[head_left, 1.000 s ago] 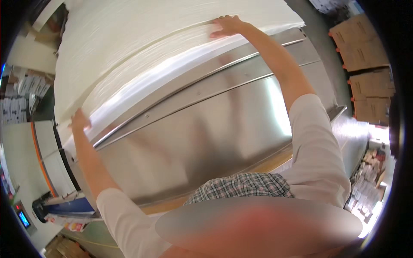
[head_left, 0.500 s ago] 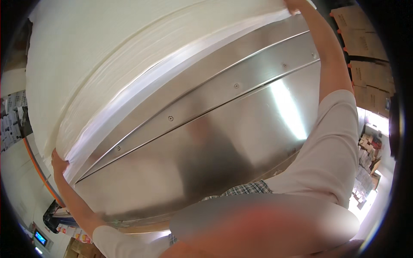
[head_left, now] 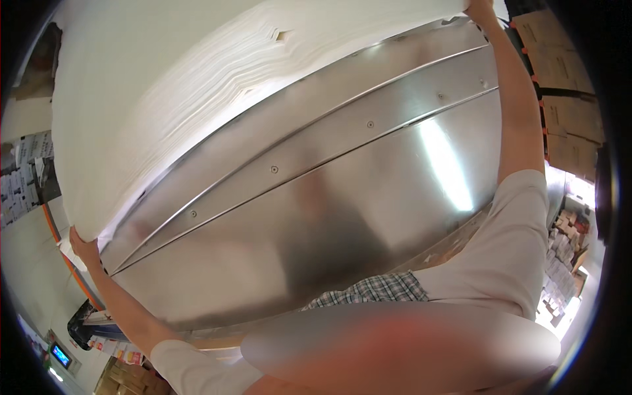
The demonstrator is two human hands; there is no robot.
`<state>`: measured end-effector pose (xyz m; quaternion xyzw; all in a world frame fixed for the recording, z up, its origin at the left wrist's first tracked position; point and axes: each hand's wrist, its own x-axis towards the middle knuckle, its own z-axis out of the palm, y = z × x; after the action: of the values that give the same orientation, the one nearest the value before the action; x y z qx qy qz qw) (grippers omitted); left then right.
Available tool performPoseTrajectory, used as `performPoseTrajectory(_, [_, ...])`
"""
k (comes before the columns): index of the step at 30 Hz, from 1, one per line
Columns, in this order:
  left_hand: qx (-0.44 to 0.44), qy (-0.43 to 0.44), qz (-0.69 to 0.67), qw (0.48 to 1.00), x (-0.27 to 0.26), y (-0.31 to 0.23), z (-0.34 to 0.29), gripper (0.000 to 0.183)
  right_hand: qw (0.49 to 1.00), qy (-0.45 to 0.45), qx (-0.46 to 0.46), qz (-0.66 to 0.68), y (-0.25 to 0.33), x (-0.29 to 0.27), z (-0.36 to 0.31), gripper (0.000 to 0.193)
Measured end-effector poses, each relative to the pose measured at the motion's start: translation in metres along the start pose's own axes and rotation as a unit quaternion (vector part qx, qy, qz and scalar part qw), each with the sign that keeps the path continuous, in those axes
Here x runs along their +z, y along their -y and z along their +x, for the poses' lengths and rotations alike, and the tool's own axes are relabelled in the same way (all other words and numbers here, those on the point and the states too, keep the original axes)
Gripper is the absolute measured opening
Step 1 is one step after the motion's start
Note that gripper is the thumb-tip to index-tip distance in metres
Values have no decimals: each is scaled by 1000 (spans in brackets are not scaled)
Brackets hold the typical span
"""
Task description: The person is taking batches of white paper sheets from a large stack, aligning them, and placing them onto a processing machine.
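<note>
A wide stack of thin white layered sheets (head_left: 164, 72), cloth or paper I cannot tell, covers the far left. Its many edges show above a stainless steel work surface (head_left: 263, 237). At the stack's near left corner, my left hand (head_left: 84, 249) is closed on the sheet edge. My right hand (head_left: 482, 12), stretched far forward to the right corner, is closed on the edge there. The top frame border cuts off part of its fingers. A small gap (head_left: 282, 36) opens between layers near the middle of the stack's edge.
Steel ridges and several screws (head_left: 274, 169) run across the work surface. Brown cartons (head_left: 567, 112) are stacked on the right, with more boxes (head_left: 125, 378) at lower left. An orange rail (head_left: 69, 263) and a small lit screen (head_left: 60, 355) stand on the left.
The sheet edge has drawn back from me, baring more steel and showing the layered edges. My right hand has shifted slightly right, and my left hand slightly left.
</note>
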<state>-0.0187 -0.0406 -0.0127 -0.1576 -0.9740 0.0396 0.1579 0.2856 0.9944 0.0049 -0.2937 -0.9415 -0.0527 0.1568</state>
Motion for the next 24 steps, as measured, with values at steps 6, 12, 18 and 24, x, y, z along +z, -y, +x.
performPoseTrajectory(6, [25, -73, -31, 997, -92, 18, -19, 66, 994, 39, -97, -12, 3, -110, -41, 73])
performPoseTrajectory(12, [84, -124, -55, 987, -158, 14, -84, 66, 971, -150, -177, -56, -111, -122, -110, 58])
performPoseTrajectory(18, [98, -86, -17, 991, -174, 0, -202, 55, 994, -22, -85, -68, -147, -123, -262, 60])
performPoseTrajectory(24, [31, -10, -26, 999, -148, -9, -324, 56, 993, 69, -66, -72, -135, -120, -373, 59])
